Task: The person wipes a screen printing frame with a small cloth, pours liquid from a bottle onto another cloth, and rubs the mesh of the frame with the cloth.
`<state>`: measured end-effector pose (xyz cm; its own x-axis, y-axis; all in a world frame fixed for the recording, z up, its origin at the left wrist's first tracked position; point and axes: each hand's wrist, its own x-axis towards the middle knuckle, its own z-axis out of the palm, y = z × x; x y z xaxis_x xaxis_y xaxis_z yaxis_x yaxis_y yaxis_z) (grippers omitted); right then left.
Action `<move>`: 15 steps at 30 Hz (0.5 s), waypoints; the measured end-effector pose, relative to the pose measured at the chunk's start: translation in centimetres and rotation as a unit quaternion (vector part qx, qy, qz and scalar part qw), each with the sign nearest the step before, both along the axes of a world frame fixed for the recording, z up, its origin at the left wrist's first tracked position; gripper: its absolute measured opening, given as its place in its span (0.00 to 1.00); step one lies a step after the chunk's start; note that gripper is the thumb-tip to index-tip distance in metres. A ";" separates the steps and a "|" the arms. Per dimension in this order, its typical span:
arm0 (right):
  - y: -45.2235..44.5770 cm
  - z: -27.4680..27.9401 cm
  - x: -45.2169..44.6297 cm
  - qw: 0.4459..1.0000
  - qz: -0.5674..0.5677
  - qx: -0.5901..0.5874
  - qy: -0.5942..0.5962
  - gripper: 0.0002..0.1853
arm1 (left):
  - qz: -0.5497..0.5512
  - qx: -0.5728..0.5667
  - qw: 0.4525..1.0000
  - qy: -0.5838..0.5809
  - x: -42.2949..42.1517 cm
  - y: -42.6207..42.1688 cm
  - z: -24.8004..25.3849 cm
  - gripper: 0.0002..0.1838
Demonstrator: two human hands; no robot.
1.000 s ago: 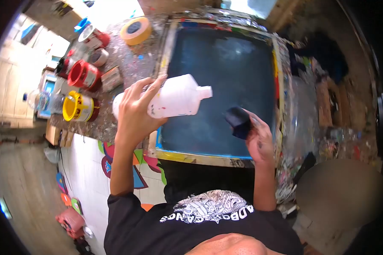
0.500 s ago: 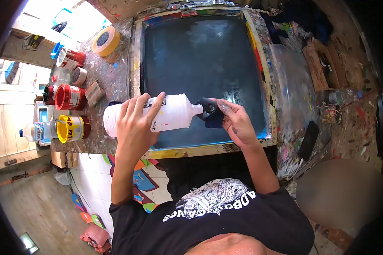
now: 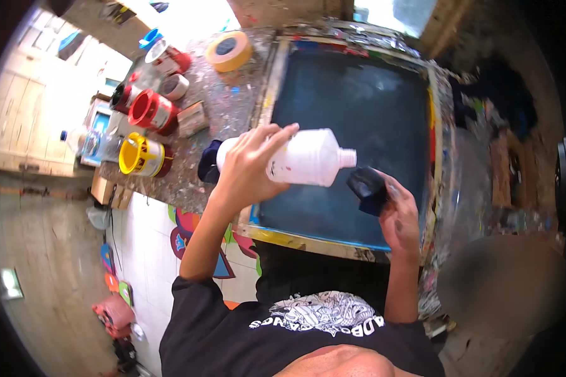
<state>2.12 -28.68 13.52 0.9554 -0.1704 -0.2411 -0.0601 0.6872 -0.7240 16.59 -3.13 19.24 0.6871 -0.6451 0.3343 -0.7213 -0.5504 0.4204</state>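
My left hand (image 3: pixel 248 163) is wrapped round a white plastic bottle (image 3: pixel 308 157), tipped on its side with its uncapped neck pointing right. Just below and right of that neck, my right hand (image 3: pixel 399 217) grips a dark, folded cloth (image 3: pixel 367 188); a small gap separates cloth and bottle. Dark smudges mark my right fingers. Both hands are over a framed screen (image 3: pixel 333 240) with a dark grey-blue mesh, its wooden frame stained with several paint colours.
Left of the screen, a paint-spattered table (image 3: pixel 226 94) holds a yellow tub (image 3: pixel 141 156), a red tub (image 3: pixel 152 112), a roll of tape (image 3: pixel 229 51), a wooden block (image 3: pixel 192 119) and a dark cloth (image 3: pixel 209 162). A plastic water bottle (image 3: pixel 91 143) lies at the left edge.
The camera view has shifted, so the table and screen appear further right. The bottle's neck has come away from the dark cloth, which it touched or nearly touched before.
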 end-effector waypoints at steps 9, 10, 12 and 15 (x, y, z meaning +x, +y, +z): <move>-3.4 -0.4 -1.8 0.998 -0.049 -0.036 0.023 0.22 | 0.233 -0.269 0.935 -0.012 12.7 5.7 -0.9 0.46; -3.8 -0.4 -2.3 0.998 -0.053 -0.029 0.020 0.22 | 0.235 -0.288 0.928 -0.015 14.9 6.7 -1.8 0.47; -4.8 -0.3 -3.1 0.997 -0.063 -0.043 0.022 0.22 | 0.235 -0.280 0.930 -0.045 18.7 8.0 -3.8 0.48; -6.2 -0.2 -4.6 0.993 -0.089 -0.074 0.016 0.23 | 0.245 -0.298 0.921 -0.058 23.5 10.3 -7.6 0.49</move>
